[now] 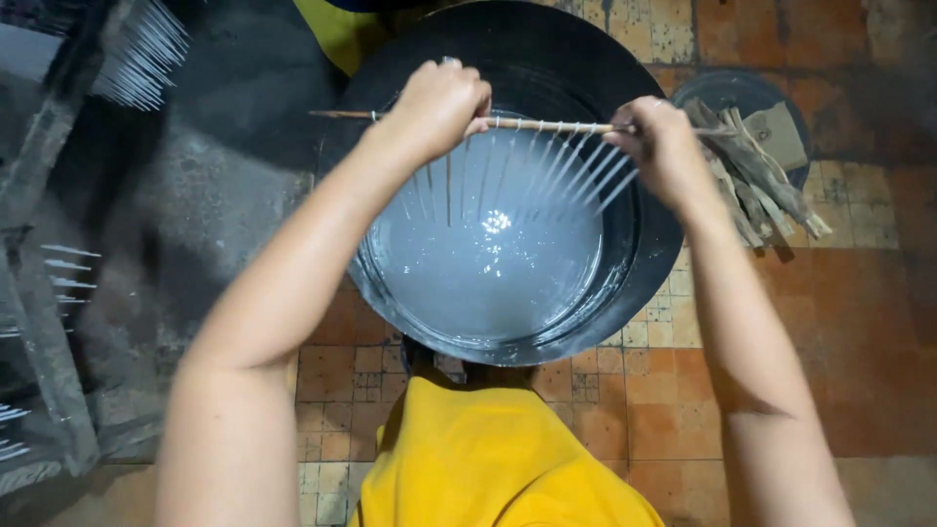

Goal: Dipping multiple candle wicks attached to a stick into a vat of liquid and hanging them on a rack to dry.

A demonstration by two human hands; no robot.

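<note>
My left hand and my right hand each grip one end of a thin wooden stick held level over a big round black vat. Several thin white strands hang from the stick in a row, like wicks or slim candles. They dangle just above a pale grey-white liquid that fills the vat. A bright light spot reflects off the liquid near its middle.
A smaller black bowl at the right holds a heap of wooden sticks. A grey metal rack with rows of white strands stands at the left. My yellow garment shows at the bottom, over orange floor tiles.
</note>
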